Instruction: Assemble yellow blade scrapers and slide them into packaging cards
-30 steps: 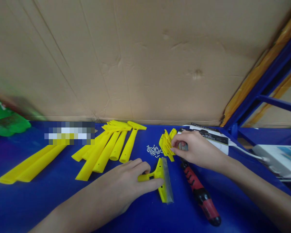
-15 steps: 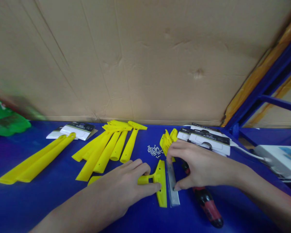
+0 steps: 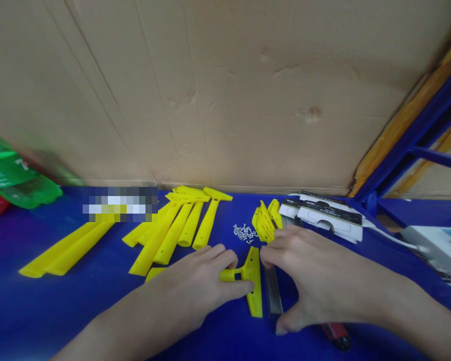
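My left hand is closed around the neck of a yellow plastic scraper handle, its thumb lying on the wide head. To the right of that head, a dark flat scraper blade runs nearly parallel to it, with a narrow gap between. My right hand spans the blade lengthwise, fingers at the far end and thumb at the near end. Beneath my right wrist pokes out the red and black grip of a tool; the rest of it is hidden. Small silver screws lie heaped beyond the hands.
Small yellow plastic pieces are stacked beside the screws. Several yellow handles lie behind my left hand, two more farther left. Printed cards and a white box with a cable are right. A green bottle lies left.
My right thumb has slid toward me to the blade's near end, widening the grip. The blade now looks dark rather than pale. My left hand keeps its hold; the view has shifted slightly.
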`<control>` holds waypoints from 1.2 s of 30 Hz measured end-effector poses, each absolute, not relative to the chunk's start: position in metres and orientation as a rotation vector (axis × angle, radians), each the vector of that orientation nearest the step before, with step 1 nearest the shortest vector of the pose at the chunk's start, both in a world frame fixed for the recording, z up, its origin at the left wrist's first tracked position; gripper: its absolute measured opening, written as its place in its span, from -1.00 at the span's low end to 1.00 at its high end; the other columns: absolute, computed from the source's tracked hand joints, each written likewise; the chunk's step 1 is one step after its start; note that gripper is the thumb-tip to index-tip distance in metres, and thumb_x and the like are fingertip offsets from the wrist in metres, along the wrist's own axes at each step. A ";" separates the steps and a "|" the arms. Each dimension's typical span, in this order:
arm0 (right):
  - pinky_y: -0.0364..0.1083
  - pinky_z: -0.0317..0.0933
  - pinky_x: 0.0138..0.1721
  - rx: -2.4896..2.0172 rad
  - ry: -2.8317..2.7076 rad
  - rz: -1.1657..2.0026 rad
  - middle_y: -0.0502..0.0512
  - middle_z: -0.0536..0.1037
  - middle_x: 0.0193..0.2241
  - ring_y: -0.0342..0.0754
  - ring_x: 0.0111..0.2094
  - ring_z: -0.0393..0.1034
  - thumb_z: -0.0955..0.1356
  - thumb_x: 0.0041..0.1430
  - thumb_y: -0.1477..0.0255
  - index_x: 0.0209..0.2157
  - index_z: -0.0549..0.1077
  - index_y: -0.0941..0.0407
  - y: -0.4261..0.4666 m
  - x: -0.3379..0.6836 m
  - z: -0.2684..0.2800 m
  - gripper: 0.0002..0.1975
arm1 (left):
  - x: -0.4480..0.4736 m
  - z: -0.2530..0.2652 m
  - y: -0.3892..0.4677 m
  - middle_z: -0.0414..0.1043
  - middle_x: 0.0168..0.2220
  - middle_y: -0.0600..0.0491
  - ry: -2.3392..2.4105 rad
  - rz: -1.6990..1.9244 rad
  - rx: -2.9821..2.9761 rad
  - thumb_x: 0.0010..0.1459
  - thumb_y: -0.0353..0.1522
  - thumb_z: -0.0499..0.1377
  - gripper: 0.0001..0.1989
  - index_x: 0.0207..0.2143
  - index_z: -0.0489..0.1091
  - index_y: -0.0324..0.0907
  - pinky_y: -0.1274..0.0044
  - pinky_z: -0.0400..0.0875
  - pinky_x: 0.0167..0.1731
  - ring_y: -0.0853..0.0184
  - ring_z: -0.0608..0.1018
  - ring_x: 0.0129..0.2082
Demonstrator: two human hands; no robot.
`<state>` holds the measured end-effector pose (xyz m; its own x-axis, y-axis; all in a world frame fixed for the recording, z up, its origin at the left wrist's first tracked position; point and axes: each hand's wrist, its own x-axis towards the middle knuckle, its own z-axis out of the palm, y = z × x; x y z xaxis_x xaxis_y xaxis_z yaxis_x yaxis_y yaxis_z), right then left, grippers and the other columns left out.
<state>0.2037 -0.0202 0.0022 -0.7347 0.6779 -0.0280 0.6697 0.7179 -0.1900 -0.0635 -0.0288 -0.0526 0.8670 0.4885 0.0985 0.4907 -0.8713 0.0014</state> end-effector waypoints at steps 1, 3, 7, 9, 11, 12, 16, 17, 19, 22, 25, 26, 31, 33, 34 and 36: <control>0.12 0.30 -0.19 -1.133 -2.880 0.286 0.18 0.64 -0.29 0.26 -0.21 0.52 0.60 -0.16 -0.03 -0.25 0.59 0.10 -0.022 0.203 0.002 -0.43 | -0.063 -0.052 -0.029 0.41 0.04 0.00 -0.789 -0.166 -3.015 0.27 -0.63 0.13 -0.35 0.26 0.36 0.19 0.37 0.41 0.02 0.17 0.50 -0.01; 0.15 0.31 -0.14 -1.166 -2.902 0.290 0.19 0.65 -0.28 0.29 -0.19 0.54 0.61 -0.17 -0.03 -0.25 0.58 0.11 -0.025 0.200 0.003 -0.42 | -0.062 -0.050 -0.029 0.42 0.02 0.01 -0.801 -0.173 -3.023 0.28 -0.62 0.14 -0.37 0.24 0.38 0.18 0.41 0.42 -0.03 0.19 0.50 -0.03; 0.11 0.32 -0.18 -1.230 -2.923 0.286 0.13 0.64 -0.36 0.24 -0.26 0.55 0.62 -0.19 0.14 -0.34 0.56 0.09 -0.028 0.197 0.007 -0.57 | -0.060 -0.049 -0.029 0.41 -0.04 0.02 -0.809 -0.120 -3.027 0.26 -0.64 0.14 -0.38 0.22 0.40 0.16 0.44 0.42 -0.13 0.20 0.49 -0.10; 0.11 0.32 -0.16 -1.228 -2.925 0.261 0.14 0.64 -0.36 0.24 -0.26 0.56 0.60 -0.17 0.19 -0.32 0.56 0.10 -0.029 0.195 0.008 -0.61 | -0.060 -0.051 -0.027 0.40 -0.03 0.02 -0.795 -0.139 -3.022 0.26 -0.64 0.13 -0.38 0.22 0.40 0.16 0.44 0.41 -0.11 0.22 0.48 -0.12; 0.13 0.32 -0.13 -1.223 -2.939 0.232 0.16 0.66 -0.36 0.26 -0.25 0.57 0.57 -0.14 0.20 -0.30 0.58 0.12 -0.030 0.195 0.007 -0.62 | -0.060 -0.053 -0.025 0.40 -0.04 0.03 -0.777 -0.177 -3.022 0.26 -0.64 0.13 -0.39 0.22 0.40 0.16 0.45 0.41 -0.08 0.24 0.48 -0.14; 0.13 0.33 -0.12 -1.216 -2.950 0.217 0.18 0.66 -0.36 0.27 -0.25 0.57 0.56 -0.13 0.21 -0.29 0.58 0.13 -0.031 0.194 0.007 -0.62 | -0.060 -0.053 -0.025 0.41 -0.05 0.04 -0.767 -0.188 -3.024 0.26 -0.63 0.13 -0.39 0.21 0.41 0.15 0.45 0.40 -0.07 0.24 0.48 -0.14; 0.14 0.32 -0.12 -1.144 -2.971 0.180 0.20 0.67 -0.36 0.26 -0.28 0.57 0.50 -0.06 0.25 -0.26 0.59 0.15 -0.033 0.194 0.004 -0.67 | -0.061 -0.050 -0.027 0.42 -0.07 0.03 -0.770 -0.167 -3.020 0.26 -0.65 0.12 -0.39 0.21 0.41 0.13 0.43 0.41 -0.03 0.23 0.49 -0.12; 0.14 0.31 -0.12 -1.121 -2.969 0.185 0.19 0.66 -0.37 0.24 -0.30 0.56 0.49 -0.05 0.26 -0.26 0.58 0.14 -0.033 0.194 0.003 -0.68 | -0.061 -0.049 -0.028 0.42 -0.05 0.02 -0.781 -0.151 -3.020 0.27 -0.65 0.13 -0.39 0.21 0.40 0.13 0.42 0.41 -0.04 0.23 0.50 -0.11; 0.13 0.30 -0.11 -1.091 -2.956 0.204 0.16 0.64 -0.39 0.20 -0.33 0.54 0.47 -0.03 0.28 -0.27 0.57 0.12 -0.034 0.195 0.002 -0.72 | -0.061 -0.046 -0.029 0.42 -0.04 0.01 -0.809 -0.113 -3.024 0.28 -0.63 0.15 -0.42 0.20 0.41 0.12 0.41 0.42 -0.06 0.21 0.50 -0.10; 0.12 0.29 -0.14 -1.100 -2.943 0.262 0.14 0.62 -0.39 0.18 -0.32 0.52 0.46 -0.02 0.32 -0.26 0.55 0.09 -0.036 0.196 0.004 -0.75 | -0.061 -0.044 -0.029 0.42 -0.04 0.02 -0.818 -0.098 -3.047 0.29 -0.62 0.16 -0.44 0.19 0.41 0.13 0.43 0.42 -0.10 0.22 0.49 -0.11; 0.07 0.28 -0.22 -1.120 -2.925 0.327 0.11 0.60 -0.41 0.15 -0.35 0.51 0.45 -0.02 0.35 -0.30 0.53 0.08 -0.036 0.197 0.009 -0.81 | -0.061 -0.045 -0.028 0.43 -0.07 0.04 -0.805 -0.169 -3.065 0.32 -0.60 0.15 -0.47 0.18 0.43 0.14 0.46 0.42 -0.10 0.24 0.49 -0.12; 0.06 0.27 -0.25 -1.124 -2.918 0.349 0.11 0.59 -0.42 0.14 -0.36 0.50 0.45 -0.02 0.36 -0.32 0.52 0.07 -0.036 0.197 0.011 -0.83 | -0.061 -0.045 -0.028 0.43 -0.08 0.04 -0.812 -0.190 -3.064 0.33 -0.59 0.15 -0.49 0.17 0.44 0.14 0.46 0.42 -0.10 0.24 0.49 -0.11; 0.02 0.22 -0.36 -1.140 -2.887 0.406 0.12 0.60 -0.42 0.12 -0.39 0.50 0.44 0.00 0.37 -0.33 0.52 0.08 -0.034 0.198 0.017 -0.85 | -0.060 -0.044 -0.031 0.43 -0.10 0.05 -0.827 -0.193 -3.070 0.33 -0.59 0.16 -0.50 0.17 0.43 0.13 0.47 0.42 -0.11 0.24 0.50 -0.12; 0.01 0.24 -0.35 -1.128 -2.876 0.431 0.12 0.61 -0.41 0.13 -0.37 0.51 0.44 0.02 0.36 -0.32 0.52 0.07 -0.033 0.198 0.016 -0.85 | -0.058 -0.041 -0.032 0.44 -0.09 0.05 -0.859 -0.178 -3.071 0.34 -0.60 0.14 -0.52 0.16 0.42 0.10 0.46 0.43 -0.10 0.25 0.51 -0.12; 0.02 0.25 -0.33 -1.111 -2.871 0.452 0.12 0.61 -0.40 0.13 -0.36 0.51 0.45 0.03 0.34 -0.32 0.52 0.07 -0.033 0.198 0.015 -0.84 | -0.057 -0.039 -0.032 0.45 -0.08 0.05 -0.882 -0.176 -3.078 0.35 -0.60 0.13 -0.54 0.15 0.41 0.07 0.46 0.43 -0.09 0.25 0.52 -0.12; 0.02 0.28 -0.27 -1.073 -2.855 0.501 0.11 0.62 -0.37 0.12 -0.33 0.52 0.47 0.05 0.32 -0.32 0.51 0.07 -0.034 0.198 0.012 -0.83 | -0.054 -0.034 -0.032 0.46 -0.08 0.05 -0.921 -0.183 -3.109 0.39 -0.57 0.11 -0.63 0.11 0.41 0.01 0.47 0.44 -0.09 0.27 0.54 -0.14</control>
